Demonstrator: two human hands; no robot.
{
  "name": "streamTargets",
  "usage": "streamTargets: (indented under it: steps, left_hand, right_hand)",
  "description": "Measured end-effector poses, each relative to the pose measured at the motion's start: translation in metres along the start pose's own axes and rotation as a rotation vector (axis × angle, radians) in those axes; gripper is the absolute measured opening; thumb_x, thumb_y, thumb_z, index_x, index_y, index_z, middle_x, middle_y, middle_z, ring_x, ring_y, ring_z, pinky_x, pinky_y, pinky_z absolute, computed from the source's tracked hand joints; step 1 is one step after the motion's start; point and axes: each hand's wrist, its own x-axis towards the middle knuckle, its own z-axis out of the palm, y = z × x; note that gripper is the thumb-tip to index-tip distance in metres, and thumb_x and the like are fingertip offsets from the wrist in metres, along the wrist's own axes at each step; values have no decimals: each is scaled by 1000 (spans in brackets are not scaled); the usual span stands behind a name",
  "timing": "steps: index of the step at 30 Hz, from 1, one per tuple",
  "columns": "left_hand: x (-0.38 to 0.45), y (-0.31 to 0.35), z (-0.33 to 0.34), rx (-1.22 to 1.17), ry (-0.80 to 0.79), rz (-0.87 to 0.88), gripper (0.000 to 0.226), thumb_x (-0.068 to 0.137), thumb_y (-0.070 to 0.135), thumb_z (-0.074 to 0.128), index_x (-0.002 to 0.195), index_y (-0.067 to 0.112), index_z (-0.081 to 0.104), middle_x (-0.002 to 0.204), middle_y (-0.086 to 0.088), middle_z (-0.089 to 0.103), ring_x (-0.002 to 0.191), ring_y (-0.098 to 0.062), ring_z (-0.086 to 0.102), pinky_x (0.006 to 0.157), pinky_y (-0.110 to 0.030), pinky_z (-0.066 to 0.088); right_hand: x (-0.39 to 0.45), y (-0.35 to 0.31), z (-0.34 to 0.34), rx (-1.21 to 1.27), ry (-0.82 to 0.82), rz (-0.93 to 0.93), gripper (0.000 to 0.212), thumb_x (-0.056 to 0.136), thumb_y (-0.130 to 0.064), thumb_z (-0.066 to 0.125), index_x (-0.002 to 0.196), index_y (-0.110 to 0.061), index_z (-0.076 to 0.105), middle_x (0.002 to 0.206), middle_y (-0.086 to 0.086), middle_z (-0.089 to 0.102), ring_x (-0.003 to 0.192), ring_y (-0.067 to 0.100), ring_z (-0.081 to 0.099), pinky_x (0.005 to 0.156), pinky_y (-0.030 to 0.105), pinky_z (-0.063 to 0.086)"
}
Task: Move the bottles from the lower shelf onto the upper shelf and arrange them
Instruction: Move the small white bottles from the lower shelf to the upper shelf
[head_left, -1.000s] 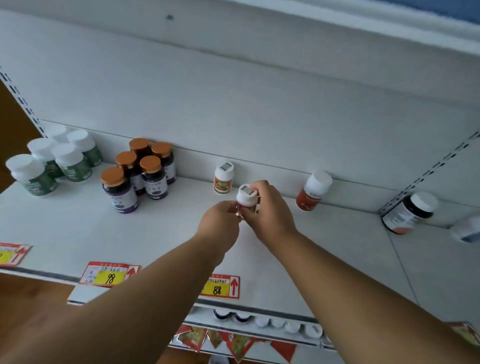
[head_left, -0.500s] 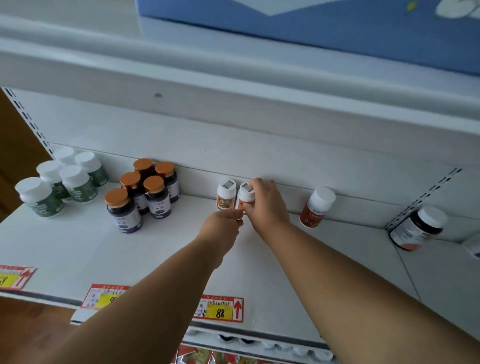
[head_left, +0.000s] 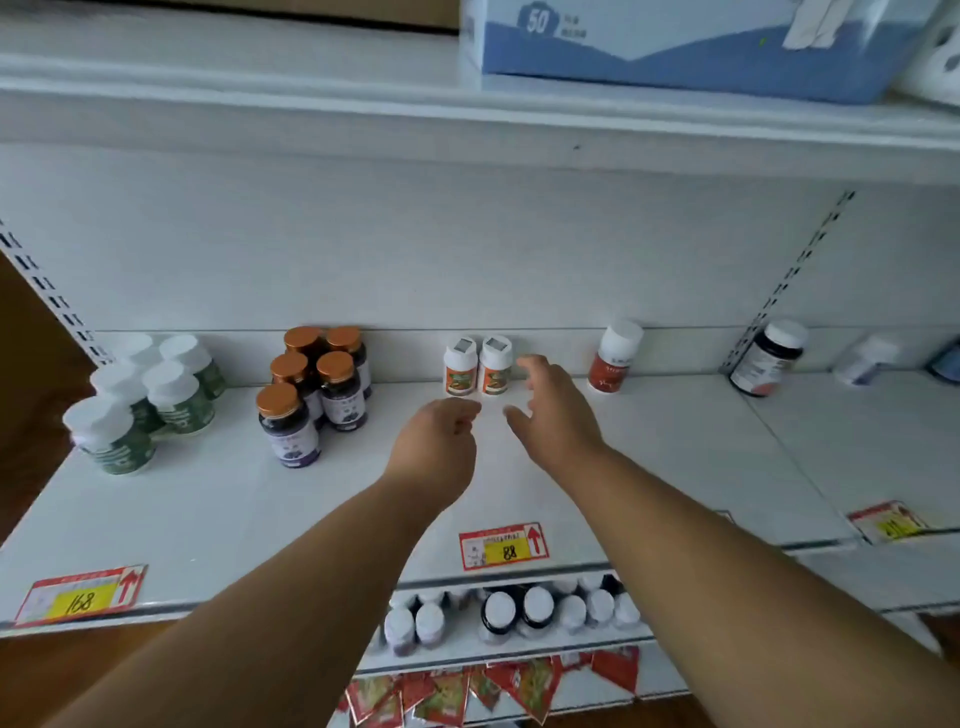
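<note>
Two small white bottles with orange labels (head_left: 478, 366) stand side by side against the back wall of the upper shelf (head_left: 649, 467). My right hand (head_left: 550, 410) hovers just in front and right of them, fingers spread, holding nothing. My left hand (head_left: 439, 441) is a little nearer, fingers loosely curled, empty. On the lower shelf (head_left: 514, 647), several white-capped bottles (head_left: 519, 610) show under the upper shelf's front edge.
Several brown-capped purple bottles (head_left: 317, 384) and white-capped green bottles (head_left: 145, 395) stand at the left. A red bottle (head_left: 615, 358) leans at the right, and a dark bottle (head_left: 769, 358) farther right. A blue box (head_left: 701, 47) sits on the top shelf. Price tags line the front edge.
My right hand set the small white bottle next to its twin at the back wall, let go and pulled back. Both hands have drawn away; the view tilted upward.
</note>
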Motion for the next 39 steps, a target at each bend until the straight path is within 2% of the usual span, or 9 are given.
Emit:
streamTargets:
  steps: [3, 7, 10, 19, 21, 24, 30, 36, 39]
  left_hand:
    - [-29, -22, -27, 1, 0, 110, 42, 91, 4, 45, 124, 21, 64, 117, 3, 65, 105, -11, 60, 92, -22, 45]
    - [-75, -59, -66, -4, 40, 183, 34, 90, 8, 52, 117, 24, 65, 106, 8, 67, 95, -7, 62, 81, -11, 42]
    - [-112, -87, -89, 8, 66, 190, 32, 88, 8, 56, 114, 24, 65, 102, 9, 68, 89, -5, 62, 73, -5, 38]
    - [-197, -159, -105, 60, 164, 110, 28, 91, 13, 62, 118, 21, 64, 104, 10, 66, 92, -5, 61, 78, -6, 40]
    - [-208, -178, -94, 64, 209, 85, 28, 90, 12, 63, 118, 18, 65, 103, 9, 67, 91, -6, 62, 78, -6, 40]
    - [-215, -224, -61, 49, 227, -30, 29, 88, 11, 63, 115, 18, 65, 101, 6, 68, 90, -9, 63, 80, -17, 48]
    - [-206, -335, 31, 67, 104, -245, 25, 87, 13, 63, 111, 19, 66, 96, 4, 66, 83, -11, 58, 79, -25, 47]
    - [-174, -421, 93, 32, 68, -338, 26, 91, 16, 59, 115, 22, 65, 98, 7, 64, 88, -12, 59, 73, -20, 40]
    - [-153, -447, 112, 6, 44, -344, 29, 90, 17, 59, 118, 22, 63, 101, 7, 66, 92, -12, 62, 76, -21, 43]
  right_hand:
    - [-45, -29, 7, 23, 54, 30, 55, 92, -27, 65, 141, -22, 41, 128, 8, 53, 109, 24, 59, 92, 42, 51]
    - [-110, -80, 26, 118, 132, -13, 48, 91, -22, 66, 136, -18, 49, 120, 8, 54, 96, 21, 59, 86, 42, 52]
    - [-152, -114, 37, 166, 142, -56, 46, 91, -22, 66, 133, -17, 50, 120, 5, 54, 98, 17, 57, 85, 40, 52]
    - [-216, -161, 84, 271, 30, -216, 31, 90, -22, 68, 120, -19, 59, 112, -5, 56, 93, 4, 56, 78, 27, 54]
    - [-227, -155, 102, 308, -14, -224, 30, 89, -21, 70, 117, -19, 60, 110, -6, 57, 89, 3, 55, 75, 20, 50]
    - [-246, -130, 139, 317, -130, -190, 29, 89, -20, 69, 117, -18, 61, 109, -6, 59, 89, 3, 57, 75, 14, 48]
    - [-281, -52, 253, 198, -394, -11, 27, 90, -28, 67, 116, -21, 61, 106, -2, 65, 83, 7, 59, 70, 24, 46]
    - [-251, 2, 367, 94, -376, 9, 30, 88, -26, 68, 117, -19, 61, 115, 0, 56, 83, 18, 63, 77, 27, 47]
    - [-224, 14, 408, 37, -376, 25, 37, 89, -25, 65, 124, -16, 57, 128, 4, 50, 98, 26, 62, 83, 29, 44]
